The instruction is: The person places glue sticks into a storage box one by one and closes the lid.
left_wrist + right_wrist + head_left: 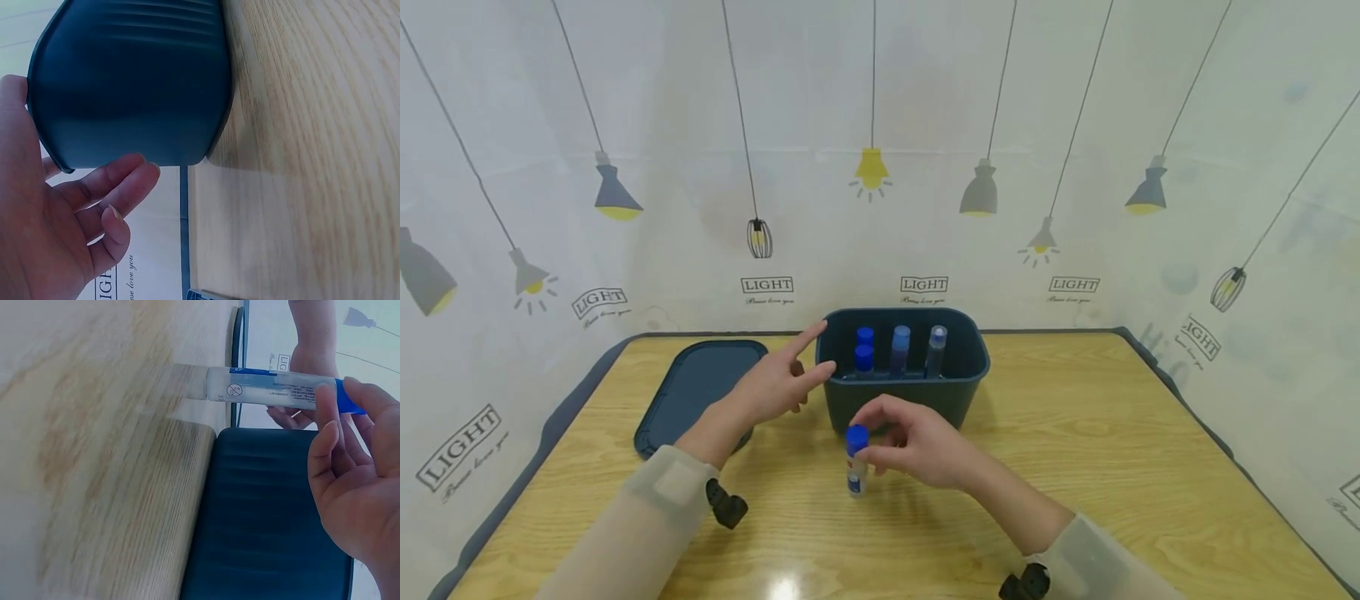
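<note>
1. While the right hand (917,446) pinched the blue cap of a clear tube (856,462), the tube stood upright on the wooden worktop (1075,467), its long axis vertical and its base touching the wood.
2. Its grip was curled round the cap from three o'clock, fingertips (329,403) pressed on the tube's upper end.
3. At twelve o'clock from the tube, just beyond it, stood the dark blue bin (970,367), open at the top, with four more tubes (898,350) upright in a row inside.
4. Over at ten o'clock from the tube, the left hand (771,387) lay spread and relaxed against the bin's near left corner, forefinger on the rim and holding nothing; the wrist view showed its fingers (119,181) straight beside the bin wall.
5. Of the two, the right hand was the nearer to the tube; the left stayed apart from it.
6. Flat at nine o'clock from the bin lay its lid (700,383).
</note>
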Demonstrator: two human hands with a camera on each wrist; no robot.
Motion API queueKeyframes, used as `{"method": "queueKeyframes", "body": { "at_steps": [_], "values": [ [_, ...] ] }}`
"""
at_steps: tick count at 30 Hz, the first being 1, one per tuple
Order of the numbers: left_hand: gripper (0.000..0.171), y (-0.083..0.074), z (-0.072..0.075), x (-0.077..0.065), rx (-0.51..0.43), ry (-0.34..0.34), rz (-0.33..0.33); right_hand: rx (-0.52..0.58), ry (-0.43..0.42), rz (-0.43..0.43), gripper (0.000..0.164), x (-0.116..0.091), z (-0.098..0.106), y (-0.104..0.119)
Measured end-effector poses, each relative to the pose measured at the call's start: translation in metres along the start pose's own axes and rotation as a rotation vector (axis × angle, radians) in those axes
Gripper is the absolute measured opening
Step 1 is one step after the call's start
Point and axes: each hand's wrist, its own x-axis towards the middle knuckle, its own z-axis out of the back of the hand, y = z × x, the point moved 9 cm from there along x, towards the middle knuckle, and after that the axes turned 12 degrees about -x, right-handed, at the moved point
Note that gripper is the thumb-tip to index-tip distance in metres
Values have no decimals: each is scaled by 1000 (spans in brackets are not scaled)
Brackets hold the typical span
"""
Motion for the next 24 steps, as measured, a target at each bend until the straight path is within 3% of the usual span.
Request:
{"method": "queueKeyframes", "body": {
  "at_steps": [8,17,24],
  "values": [
    [79,-2,-2,1,4,-2,16,-43,-155,27,33,-17,25,13],
    [78,-2,0,0,-3,-1,15,-83,-294,160,32,-31,79,49],
    [80,-2,1,-1,-14,4,0,-68,-395,192,34,-34,122,65]
  ]
}}
